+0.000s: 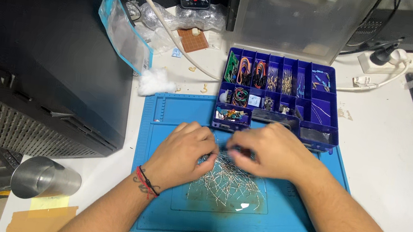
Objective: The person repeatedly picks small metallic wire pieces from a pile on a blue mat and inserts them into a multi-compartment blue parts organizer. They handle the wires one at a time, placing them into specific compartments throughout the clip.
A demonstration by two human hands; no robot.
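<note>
Thin silvery wire pieces (226,183) lie tangled, heaped; both hands' fingers (212,152) touching them.

Both forearms are bare, with no sleeves in view. The left hand (183,150), lower centre of the frame, has 2 thin cords at its wrist, 1 red and 1 black, beside a small dark tattoo. The right hand (271,151), centre frame, wears no ring, watch or band.
</note>
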